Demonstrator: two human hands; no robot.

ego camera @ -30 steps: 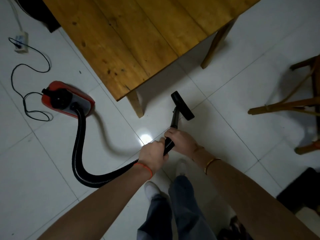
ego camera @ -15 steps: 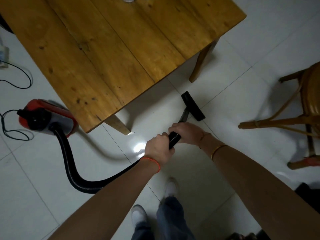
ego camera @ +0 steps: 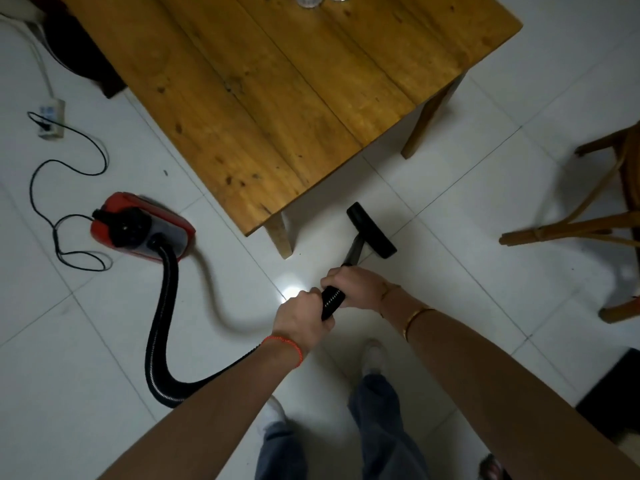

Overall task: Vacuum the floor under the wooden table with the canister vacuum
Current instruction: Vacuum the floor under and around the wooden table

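Under both hands (ego camera: 304, 320), hose (ego camera: 161, 327) partly hidden

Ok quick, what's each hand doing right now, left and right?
Left hand: closed around the black vacuum hose.
Right hand: closed around the same hose, just ahead of the left, nearer the floor nozzle.

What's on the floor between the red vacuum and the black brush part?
In the head view, a wooden table leg stands between the red vacuum and the black floor nozzle; otherwise only white tiles.
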